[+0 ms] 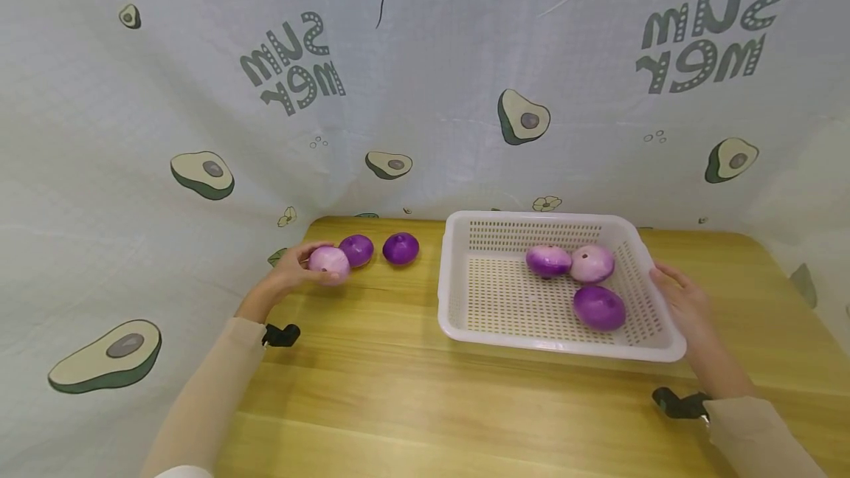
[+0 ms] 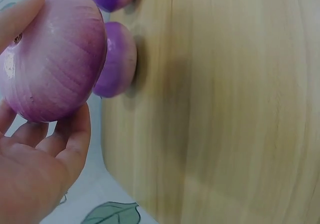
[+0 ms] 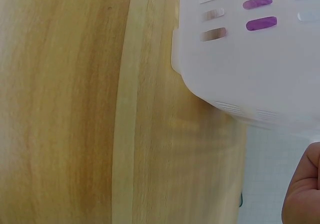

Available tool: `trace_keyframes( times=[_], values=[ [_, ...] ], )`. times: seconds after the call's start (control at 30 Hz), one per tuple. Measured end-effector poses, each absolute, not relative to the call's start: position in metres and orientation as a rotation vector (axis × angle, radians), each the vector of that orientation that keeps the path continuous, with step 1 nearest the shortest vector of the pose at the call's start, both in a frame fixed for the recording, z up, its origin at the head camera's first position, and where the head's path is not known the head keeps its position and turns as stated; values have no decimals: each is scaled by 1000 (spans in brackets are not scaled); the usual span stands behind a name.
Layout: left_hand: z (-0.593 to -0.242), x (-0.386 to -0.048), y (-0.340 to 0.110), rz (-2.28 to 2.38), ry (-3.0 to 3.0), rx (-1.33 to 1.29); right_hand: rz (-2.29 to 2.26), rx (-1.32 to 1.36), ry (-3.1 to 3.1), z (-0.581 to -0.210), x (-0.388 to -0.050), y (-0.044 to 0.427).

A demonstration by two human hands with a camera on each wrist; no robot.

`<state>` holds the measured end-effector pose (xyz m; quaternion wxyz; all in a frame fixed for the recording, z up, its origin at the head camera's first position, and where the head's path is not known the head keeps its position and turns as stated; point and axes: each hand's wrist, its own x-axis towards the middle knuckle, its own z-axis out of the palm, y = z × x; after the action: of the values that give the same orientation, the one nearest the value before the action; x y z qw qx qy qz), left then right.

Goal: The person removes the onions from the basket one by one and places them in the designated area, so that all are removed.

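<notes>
At the table's far left, my left hand [image 1: 288, 271] grips a pale purple onion [image 1: 329, 265]. In the left wrist view the thumb lies on one side of this onion [image 2: 55, 58] and the fingers curl under the other. Two darker purple onions stand just beyond it, one [image 1: 356, 250] close beside the held one and another [image 1: 401, 248] to its right. My right hand [image 1: 687, 308] holds the right rim of a white plastic basket [image 1: 451, 279]; the right wrist view shows only a bent part of that hand [image 3: 302, 189]. Three onions [image 1: 599, 307] lie in the basket's right half.
A wooden table [image 1: 372, 389] carries everything. Behind and to the left hangs a pale cloth [image 1: 425, 80] printed with avocados and lettering, close to the table's back edge. Slots in the basket's side wall [image 3: 240, 63] show purple onion through them.
</notes>
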<state>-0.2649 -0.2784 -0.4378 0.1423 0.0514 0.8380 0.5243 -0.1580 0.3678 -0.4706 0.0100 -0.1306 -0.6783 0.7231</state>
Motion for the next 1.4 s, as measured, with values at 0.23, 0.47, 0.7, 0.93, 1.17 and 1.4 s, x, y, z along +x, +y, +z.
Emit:
trace_keyframes(
  times=[0.23,0.47,0.7,0.93,1.17,1.4],
  values=[
    [-451,-272,-287,1524,2411,84,2318,-383,-2060,-466,-159,368],
    [-462,-275,-294,1498,2428,19,2291,-381,-2081,-466,-158,369],
    [-467,-275,-295,1473,2440,-26,2258,-359,-2109,-464,-156,369],
    [-472,-276,-298,1422,2474,-39,2219,-351,-2134,-466,-156,368],
    [-478,-276,-302,1437,2476,-37,2255,-373,-2122,-468,-157,368],
    [-478,-278,-303,1449,2483,-29,2269,-368,-2100,-469,-157,368]
  ],
)
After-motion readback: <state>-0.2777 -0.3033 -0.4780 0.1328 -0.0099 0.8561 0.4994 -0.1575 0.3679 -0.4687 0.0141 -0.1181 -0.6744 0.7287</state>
